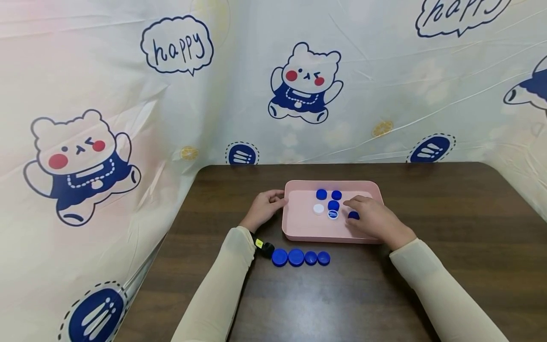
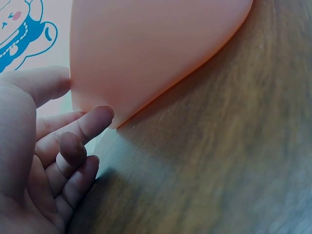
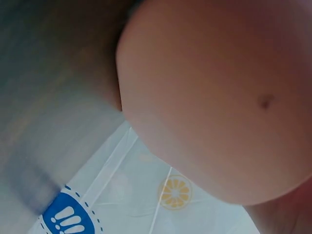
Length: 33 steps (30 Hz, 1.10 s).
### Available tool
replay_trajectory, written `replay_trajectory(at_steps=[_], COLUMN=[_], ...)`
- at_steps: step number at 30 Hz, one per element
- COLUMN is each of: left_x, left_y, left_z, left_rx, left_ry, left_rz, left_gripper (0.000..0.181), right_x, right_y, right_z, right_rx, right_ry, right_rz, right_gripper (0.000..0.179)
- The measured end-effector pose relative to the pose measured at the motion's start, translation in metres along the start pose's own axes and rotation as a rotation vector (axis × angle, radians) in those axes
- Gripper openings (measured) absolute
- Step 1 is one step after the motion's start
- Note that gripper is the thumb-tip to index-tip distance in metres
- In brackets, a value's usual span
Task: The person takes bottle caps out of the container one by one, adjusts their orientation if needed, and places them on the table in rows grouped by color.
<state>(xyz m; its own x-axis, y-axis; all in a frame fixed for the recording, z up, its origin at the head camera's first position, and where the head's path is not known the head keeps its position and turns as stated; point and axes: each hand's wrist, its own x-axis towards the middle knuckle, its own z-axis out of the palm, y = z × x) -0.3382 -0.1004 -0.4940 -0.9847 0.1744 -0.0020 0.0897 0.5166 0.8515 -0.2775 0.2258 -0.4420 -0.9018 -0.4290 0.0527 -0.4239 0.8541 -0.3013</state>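
Observation:
A shallow pink tray (image 1: 299, 228) lies on the table. My left hand (image 1: 266, 207) is at its left end, fingertips touching the outside of the wall; the left wrist view shows the lower fingers loosely bent beside the tray (image 2: 156, 53). My right hand (image 1: 376, 218) reaches over the tray's right part. A blue bottle cap (image 1: 353, 215) shows between its index finger and thumb, partly covered; whether they pinch it cannot be told. Left of it are several other blue caps (image 1: 321, 194), a white disc (image 1: 318, 209) and a white-rimmed printed disc (image 1: 333, 214).
In front of the tray, blue caps (image 1: 296, 257) stand in a row, the two left ones larger. A black wrist camera (image 1: 267, 250) sits close to the row's left end. Dark wood tabletop (image 1: 461, 228) surrounds the tray; a printed curtain (image 1: 376, 85) hangs behind.

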Motion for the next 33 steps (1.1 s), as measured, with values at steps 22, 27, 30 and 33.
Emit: replay_trajectory(at_steps=[22,27,30,33], left_x=[-0.0010,-0.0009,-0.0007,-0.0005], left_y=[0.0017,0.0022,0.0021,0.0022], left_z=[-0.0002,0.0001,0.0002,0.0003], left_rx=[-0.001,0.000,0.000,0.000], left_ry=[0.000,0.001,0.001,-0.002], left_rz=[0.006,0.002,-0.001,-0.007], left_gripper=[0.043,0.044,0.044,0.043], right_x=[-0.0032,-0.0036,-0.0038,-0.0042], right_y=[0.0021,0.0025,0.0028,0.0025], right_z=[0.0013,0.0008,0.0010,0.0009], right_rx=[0.022,0.013,0.010,0.005], right_ry=[-0.088,-0.093,-0.098,-0.101], right_rz=[0.054,0.046,0.044,0.042], right_gripper=[0.044,0.044,0.043,0.042])
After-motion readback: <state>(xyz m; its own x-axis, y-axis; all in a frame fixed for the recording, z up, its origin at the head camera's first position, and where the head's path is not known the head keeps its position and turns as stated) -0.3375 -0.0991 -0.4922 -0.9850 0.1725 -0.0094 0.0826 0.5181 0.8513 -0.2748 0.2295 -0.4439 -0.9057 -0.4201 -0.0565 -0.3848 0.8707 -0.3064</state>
